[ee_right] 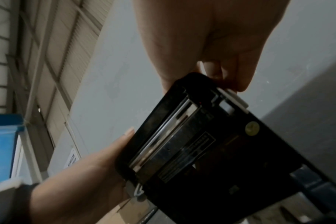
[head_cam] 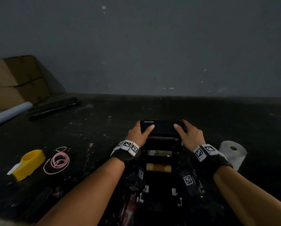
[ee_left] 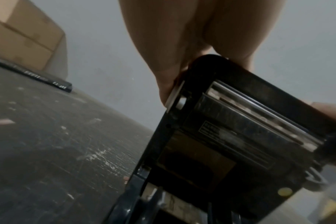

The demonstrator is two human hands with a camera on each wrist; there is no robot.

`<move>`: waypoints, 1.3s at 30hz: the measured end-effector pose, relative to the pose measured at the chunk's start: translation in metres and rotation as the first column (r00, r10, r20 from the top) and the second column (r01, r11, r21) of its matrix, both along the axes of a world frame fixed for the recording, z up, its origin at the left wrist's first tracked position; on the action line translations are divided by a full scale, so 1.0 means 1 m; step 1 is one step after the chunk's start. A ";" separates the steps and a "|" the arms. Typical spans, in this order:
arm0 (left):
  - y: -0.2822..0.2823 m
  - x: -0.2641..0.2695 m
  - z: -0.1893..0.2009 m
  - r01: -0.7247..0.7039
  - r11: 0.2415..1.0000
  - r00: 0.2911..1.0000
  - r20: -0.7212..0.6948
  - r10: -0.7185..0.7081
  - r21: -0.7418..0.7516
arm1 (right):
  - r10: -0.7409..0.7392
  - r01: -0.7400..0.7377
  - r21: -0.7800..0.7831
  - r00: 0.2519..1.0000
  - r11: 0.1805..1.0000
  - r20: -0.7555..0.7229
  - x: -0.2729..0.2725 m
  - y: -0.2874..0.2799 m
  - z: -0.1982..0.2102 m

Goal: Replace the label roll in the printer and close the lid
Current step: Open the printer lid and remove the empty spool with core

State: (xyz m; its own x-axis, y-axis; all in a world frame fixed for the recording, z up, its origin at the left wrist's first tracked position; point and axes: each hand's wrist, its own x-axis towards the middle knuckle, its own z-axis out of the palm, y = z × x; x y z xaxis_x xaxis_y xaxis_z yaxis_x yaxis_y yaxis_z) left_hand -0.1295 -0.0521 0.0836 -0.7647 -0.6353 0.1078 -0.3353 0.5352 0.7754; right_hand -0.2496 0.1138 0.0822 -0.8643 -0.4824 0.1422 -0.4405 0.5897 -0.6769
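Note:
A black label printer sits on the dark table with its lid raised. My left hand grips the lid's left end, thumb on top. My right hand grips the right end the same way. Inside the printer body lies a brown cardboard core, nearly bare. A white label roll stands on the table just right of my right wrist. The wrist views show the lid's underside with its metal bar, and fingers curled over the lid's edges.
A yellow tape dispenser and a coiled pink cord lie at the left. Cardboard boxes, a white tube and a black roll sit at the back left. A grey wall stands behind the table.

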 end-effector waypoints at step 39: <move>-0.018 -0.023 0.013 -0.004 0.996 0.989 0.149 -0.010 0.094 | -0.048 0.040 0.049 0.981 0.998 0.187 -0.018 -0.018 0.022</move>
State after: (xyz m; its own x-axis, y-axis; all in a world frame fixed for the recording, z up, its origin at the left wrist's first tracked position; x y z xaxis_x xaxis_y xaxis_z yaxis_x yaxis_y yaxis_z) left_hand -0.1524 -0.0697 0.0968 -0.7695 -0.6351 -0.0675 -0.4496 0.4636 0.7635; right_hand -0.2679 0.0959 0.1043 -0.8942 -0.4454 -0.0457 -0.2810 0.6377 -0.7172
